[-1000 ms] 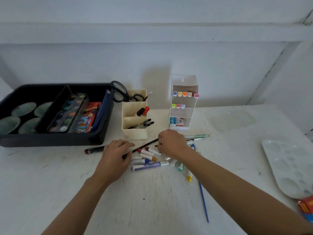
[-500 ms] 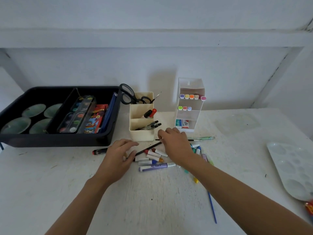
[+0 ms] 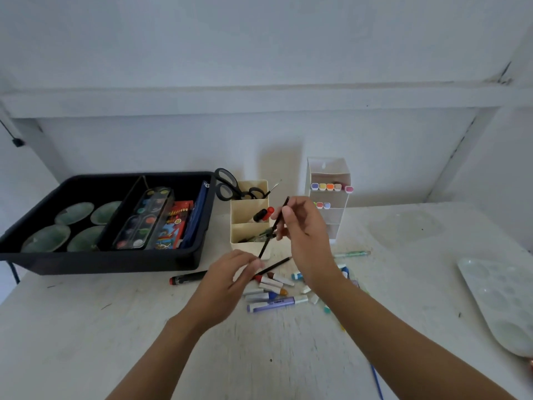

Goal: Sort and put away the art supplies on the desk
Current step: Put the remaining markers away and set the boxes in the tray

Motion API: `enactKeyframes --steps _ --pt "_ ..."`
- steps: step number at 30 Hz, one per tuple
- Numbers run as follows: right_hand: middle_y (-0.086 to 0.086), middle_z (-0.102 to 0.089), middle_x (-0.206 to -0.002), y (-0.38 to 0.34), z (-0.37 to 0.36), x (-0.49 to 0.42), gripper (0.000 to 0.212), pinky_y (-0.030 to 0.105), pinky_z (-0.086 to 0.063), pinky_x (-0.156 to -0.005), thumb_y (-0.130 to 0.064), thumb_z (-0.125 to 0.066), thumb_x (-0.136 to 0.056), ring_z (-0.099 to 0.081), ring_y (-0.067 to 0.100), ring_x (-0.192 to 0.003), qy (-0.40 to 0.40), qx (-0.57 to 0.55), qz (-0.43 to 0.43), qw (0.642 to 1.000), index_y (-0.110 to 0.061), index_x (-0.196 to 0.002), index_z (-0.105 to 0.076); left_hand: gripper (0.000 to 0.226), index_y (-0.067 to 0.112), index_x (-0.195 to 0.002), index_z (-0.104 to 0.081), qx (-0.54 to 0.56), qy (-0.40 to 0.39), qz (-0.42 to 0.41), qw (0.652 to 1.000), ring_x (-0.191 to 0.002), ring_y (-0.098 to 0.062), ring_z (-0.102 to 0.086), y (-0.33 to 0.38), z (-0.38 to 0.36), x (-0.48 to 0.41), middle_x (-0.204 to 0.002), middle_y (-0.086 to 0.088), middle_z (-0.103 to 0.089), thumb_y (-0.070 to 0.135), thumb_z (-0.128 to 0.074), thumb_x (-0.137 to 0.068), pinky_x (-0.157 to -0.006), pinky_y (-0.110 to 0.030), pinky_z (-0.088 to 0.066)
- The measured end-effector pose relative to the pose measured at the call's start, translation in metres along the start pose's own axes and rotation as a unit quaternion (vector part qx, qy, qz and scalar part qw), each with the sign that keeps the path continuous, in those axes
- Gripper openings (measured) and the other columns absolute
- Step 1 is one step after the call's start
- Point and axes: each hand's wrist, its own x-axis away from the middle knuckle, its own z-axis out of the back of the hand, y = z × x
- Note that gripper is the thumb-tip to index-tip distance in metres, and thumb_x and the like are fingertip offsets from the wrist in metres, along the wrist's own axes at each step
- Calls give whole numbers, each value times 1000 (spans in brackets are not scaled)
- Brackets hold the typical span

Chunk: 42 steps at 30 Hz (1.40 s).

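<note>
Two thin black sticks are in play; whether pencils or brushes I cannot tell. At centre frame the right hand (image 3: 302, 226) has its fingers curled and thumb closed on the raised black stick (image 3: 276, 225), which tilts steeply in front of the cream organiser (image 3: 245, 249). Just below, the left hand (image 3: 227, 281) has its fingertips bent together and appears to pinch the near end of the lower black stick (image 3: 275, 265), which lies at the far edge of the loose markers (image 3: 274, 295) heaped on the desk (image 3: 144, 327). The risks as I judge them are these. The raised stick is held near its upper end, so its free lower end could swing and knock the pens leaning in the organiser's front compartment, or snag the scissors (image 3: 227, 184) at its back. Drawing the lower stick out could set the round markers rolling. The right forearm, above the heap, could sweep pieces toward the lower edge of the frame. As for writing, the purple marker (image 3: 274, 304) carries dark print along its barrel, and the red box (image 3: 174, 223) in the black tray (image 3: 86, 261) at left is brightly printed. I can read neither, nor make out any brand.
</note>
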Motion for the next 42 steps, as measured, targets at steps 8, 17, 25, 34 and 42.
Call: enactKeyframes --steps 8,17,25,34,42 --pt "14 -72 -87 11 -6 -15 13 30 -56 -67 -5 -49 -103 -64 20 -69 122 -195 -136 964 -9 -115 -51 8 27 -98 -60 76 66 16 995 -85 -8 -68 -4 31 9 -84 5 -69 19 -61 -99 -75 -26 -58" --pt "-2 -71 -84 10 -8 -43 35 15 -48 -50 -18 -68 -93 -66 7 -56 16 233 -102 967 -28 -125 -59 5 23 -97 -71 87 250 -87 960 -73 -12 -68 15 90 -29 -79 11 -69 22 -67 -95 -66 -16 -53" --pt "3 -59 -89 -4 -36 -85 20 32 -50 -70 -30 -60 -98 -57 14 -74 -68 443 115 887 -19 -109 -73 6 19 -99 -75 128 209 -157 957 -78 -12 -71 46 96 -90 -81 8 -74 22 -72 -94 -73 -24 -58" --pt "-1 -65 -81 21 -20 -106 17 43 -55 -71 -26 -51 -104 -65 20 -70 112 310 46 943 -15 -96 -62 35 35 -134 -58 -285 90 -89 950 -132 -12 -39 -6 80 -150 -136 15 -56 47 -51 -102 -104 -46 -25" --pt "-1 -65 -81 36 -19 -113 17 36 -56 -70 -24 -51 -103 -64 16 -73 131 303 22 944 -13 -97 -63 29 33 -112 -71 -363 146 -76 917 -121 -15 -45 -8 60 -164 -118 14 -65 49 -47 -103 -97 -46 -22"
